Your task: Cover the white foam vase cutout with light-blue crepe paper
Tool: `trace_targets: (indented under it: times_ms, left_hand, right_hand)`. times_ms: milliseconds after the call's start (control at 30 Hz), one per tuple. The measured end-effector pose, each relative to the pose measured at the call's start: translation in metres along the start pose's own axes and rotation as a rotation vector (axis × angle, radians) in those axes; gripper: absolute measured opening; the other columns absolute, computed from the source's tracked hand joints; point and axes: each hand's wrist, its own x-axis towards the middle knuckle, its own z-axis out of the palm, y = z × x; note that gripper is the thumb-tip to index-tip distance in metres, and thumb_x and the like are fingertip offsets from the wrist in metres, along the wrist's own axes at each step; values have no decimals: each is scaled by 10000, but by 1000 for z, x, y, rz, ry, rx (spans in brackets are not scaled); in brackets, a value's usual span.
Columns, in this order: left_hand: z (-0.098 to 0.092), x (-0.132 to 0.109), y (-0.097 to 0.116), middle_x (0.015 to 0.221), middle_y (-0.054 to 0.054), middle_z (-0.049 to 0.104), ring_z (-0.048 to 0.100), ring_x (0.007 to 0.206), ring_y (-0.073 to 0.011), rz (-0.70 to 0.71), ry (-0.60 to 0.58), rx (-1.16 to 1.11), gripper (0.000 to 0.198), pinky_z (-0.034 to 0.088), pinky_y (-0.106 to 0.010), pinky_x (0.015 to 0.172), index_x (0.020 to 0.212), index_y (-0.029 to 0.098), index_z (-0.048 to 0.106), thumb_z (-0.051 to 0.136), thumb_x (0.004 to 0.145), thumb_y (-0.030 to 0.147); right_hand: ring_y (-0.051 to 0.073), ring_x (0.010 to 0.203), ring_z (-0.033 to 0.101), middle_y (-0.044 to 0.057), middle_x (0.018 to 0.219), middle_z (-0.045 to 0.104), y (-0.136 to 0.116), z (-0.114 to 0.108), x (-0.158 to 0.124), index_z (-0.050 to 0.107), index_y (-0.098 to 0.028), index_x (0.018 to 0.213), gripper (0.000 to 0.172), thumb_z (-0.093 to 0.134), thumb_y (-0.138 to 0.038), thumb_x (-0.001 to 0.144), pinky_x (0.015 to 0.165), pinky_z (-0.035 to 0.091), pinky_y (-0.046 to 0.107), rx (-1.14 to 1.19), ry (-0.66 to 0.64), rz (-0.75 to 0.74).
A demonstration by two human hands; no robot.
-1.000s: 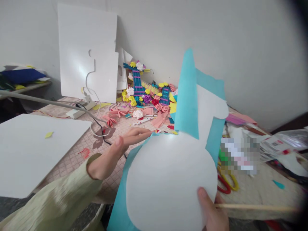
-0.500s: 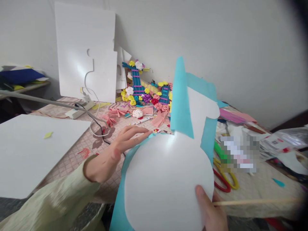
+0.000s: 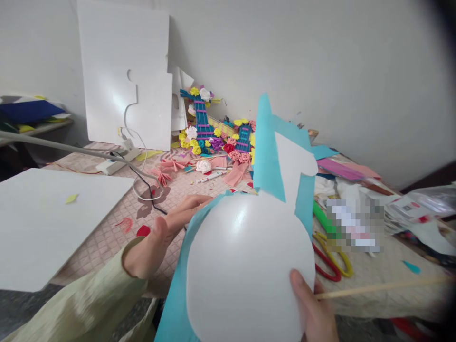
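Note:
A white guitar-shaped board [image 3: 245, 261] with blue paper [image 3: 267, 147] behind it stands tilted in front of me. Part of the paper is folded forward over the left side of the neck. My right hand [image 3: 313, 304] grips the board's lower right edge, thumb on the white face; a thin wooden stick [image 3: 377, 288] juts out rightward from it. Along the upper left edge, my left hand [image 3: 160, 237] rests against the blue paper with fingers extended and thumb raised, its fingertips partly hidden behind the paper.
Paper flowers and small blue guitars [image 3: 204, 118] sit at the back by the wall. White boards [image 3: 124, 57] lean there, another [image 3: 53, 213] lies left. A power strip [image 3: 119, 160] has trailing cables. Scissors [image 3: 342, 266] and plastic bags [image 3: 423, 202] are at right.
My left hand has moved slightly left and down, its fingertips now further behind the paper. The board's neck has shifted a little left and down, and a red piece shows beside my left hand.

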Motion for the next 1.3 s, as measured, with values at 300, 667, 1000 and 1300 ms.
trace_targets:
  times_ms: [300, 667, 1000, 1300]
  left_hand:
    - [-13, -2, 1, 1053, -156, 566, 489, 1008, -290, 131, -127, 116, 774, 352, -500, 888, 1047, 208, 616, 0, 801, 607]
    - [-36, -4, 13, 891, -18, 662, 601, 838, -180, -160, -94, 148, 157, 488, -275, 734, 911, 262, 643, 563, 777, 282]
    - [-28, -2, 15, 688, 7, 616, 551, 628, -107, -191, -5, 120, 20, 433, -207, 525, 736, 207, 615, 600, 746, 214]
    - [-24, -6, 31, 734, 22, 584, 532, 693, -108, -103, -27, 341, 45, 433, -236, 648, 767, 209, 570, 542, 778, 176]
  right_hand:
    - [265, 655, 662, 32, 708, 716, 0, 5, -5, 441, -204, 1259, 712, 684, -425, 627, 640, 519, 384, -2, 36, -6]
    - [260, 647, 665, 65, 813, 714, 4, -11, 11, 539, -167, 1160, 648, 731, -379, 579, 656, 528, 381, 29, 93, -42]
    - [257, 694, 666, 52, 780, 717, 6, -12, 9, 561, -168, 1102, 588, 739, -357, 574, 664, 528, 356, 49, 121, -10]
    - [255, 610, 660, 77, 689, 710, 9, -7, 8, 493, -91, 1179, 737, 740, -390, 552, 603, 532, 346, 2, 161, -28]
